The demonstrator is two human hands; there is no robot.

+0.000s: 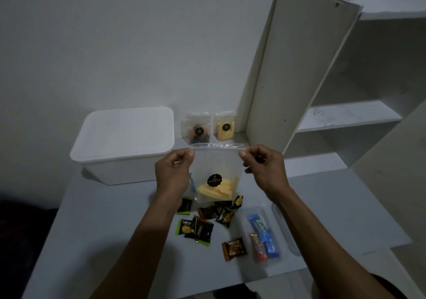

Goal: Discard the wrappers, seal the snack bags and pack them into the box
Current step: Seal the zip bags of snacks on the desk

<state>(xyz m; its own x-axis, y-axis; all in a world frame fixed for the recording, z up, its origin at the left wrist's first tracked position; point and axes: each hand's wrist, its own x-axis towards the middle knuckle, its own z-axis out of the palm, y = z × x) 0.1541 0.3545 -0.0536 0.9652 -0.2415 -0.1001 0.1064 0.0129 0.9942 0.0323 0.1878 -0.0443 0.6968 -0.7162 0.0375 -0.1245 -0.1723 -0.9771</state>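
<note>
White desk (110, 229) under all things, pale shelf unit (299, 68) standing at right rear. White box (122, 142) at left rear of desk, lid on. Held upright above desk centre: clear zip bag (216, 172) with yellow sticks at its bottom and a black round label. Left hand (173, 174) pinching top left corner of bag, right hand (265, 167) pinching top right corner, zip strip stretched between them. Behind bag, near the wall, two more bags standing side by side: dark-snack bag (197, 129) at left, yellow-snack bag (225, 126) at right, both just right of box. Clear tray (260, 236) at front right of desk, holding a blue packet and a red one. Small wrappers (207, 222), green-black and brown, scattered flat on desk below the held bag, left of tray.
</note>
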